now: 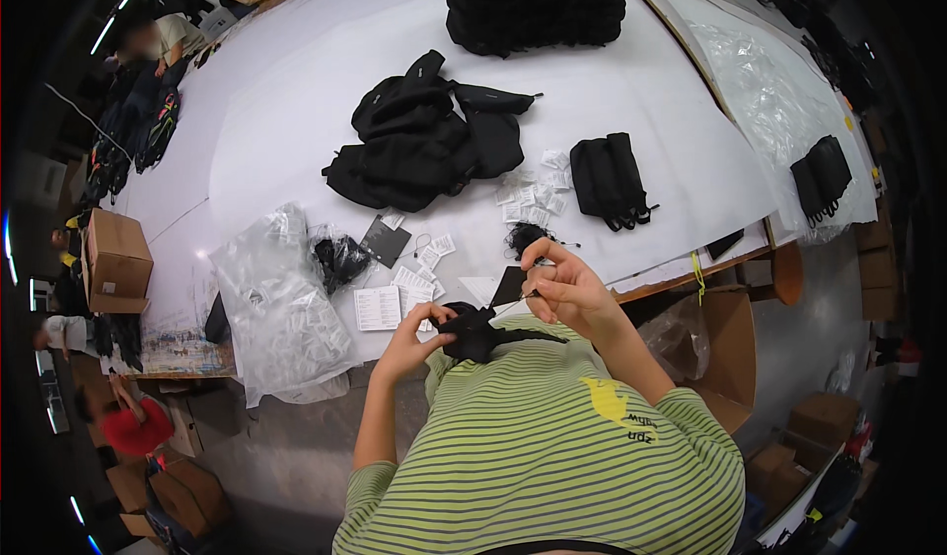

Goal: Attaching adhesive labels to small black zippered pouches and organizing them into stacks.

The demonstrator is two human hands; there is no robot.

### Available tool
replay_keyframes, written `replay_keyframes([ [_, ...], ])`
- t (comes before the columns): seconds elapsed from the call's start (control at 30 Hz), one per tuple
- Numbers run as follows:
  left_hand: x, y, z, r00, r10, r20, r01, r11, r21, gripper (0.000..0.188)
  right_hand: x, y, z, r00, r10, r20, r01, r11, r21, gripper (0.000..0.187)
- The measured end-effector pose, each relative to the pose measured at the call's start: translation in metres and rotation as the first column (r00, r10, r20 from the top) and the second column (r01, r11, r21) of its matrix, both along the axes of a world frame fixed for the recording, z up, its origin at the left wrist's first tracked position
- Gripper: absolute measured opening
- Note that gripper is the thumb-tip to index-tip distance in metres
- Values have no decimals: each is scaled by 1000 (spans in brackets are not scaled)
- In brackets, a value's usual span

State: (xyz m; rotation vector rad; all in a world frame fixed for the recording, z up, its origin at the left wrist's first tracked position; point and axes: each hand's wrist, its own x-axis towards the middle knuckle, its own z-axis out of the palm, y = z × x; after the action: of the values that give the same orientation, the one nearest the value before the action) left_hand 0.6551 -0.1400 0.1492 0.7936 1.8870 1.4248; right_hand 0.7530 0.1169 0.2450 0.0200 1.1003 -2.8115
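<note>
Just beyond the left hand (pixel 409 346), white cards (pixel 378 308) lie in the way; a bulky plastic bag (pixel 281 303) blocks the left side; a black tangle (pixel 530 237) and white packets (pixel 533 196) crowd the space past the right hand (pixel 570 291); 2 bare stretches of table (pixel 700 185) offer passage: 1 right of the folded black bundle (pixel 609 180), 1 between the black heap (pixel 419 146) and the far black stack (pixel 533 7).

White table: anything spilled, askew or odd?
Mildly odd: the clear plastic bag hangs past the near edge of the table, where it might slip; small white packets lie loosely scattered beside the black fabric pile.
</note>
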Motion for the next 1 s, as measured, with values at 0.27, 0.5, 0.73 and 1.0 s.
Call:
replay_keyframes([
  [0.27, 4, -10, -6, 999, 31, 38, -28, 997, -78, 22, 4, -2, -1, 1000, -18, -21, 18, 1000, 7, 25],
  [0.5, 9, -8, -3, 982, 157, 104, -151, 986, -63, 19, 4, -4, -3, 999, -15, -31, 15, 1000, 11, 23],
  [0.73, 12, -14, 4, 967, 233, 97, -218, 965, -148, 19, 4, -6, 1, 1000, -17, -18, 18, 999, 48, 21],
  [1.0, 12, -15, -4, 984, 162, 75, -163, 987, -5, 17, 5, -3, 0, 998, -69, -10, 70, 994, 89, 19],
])
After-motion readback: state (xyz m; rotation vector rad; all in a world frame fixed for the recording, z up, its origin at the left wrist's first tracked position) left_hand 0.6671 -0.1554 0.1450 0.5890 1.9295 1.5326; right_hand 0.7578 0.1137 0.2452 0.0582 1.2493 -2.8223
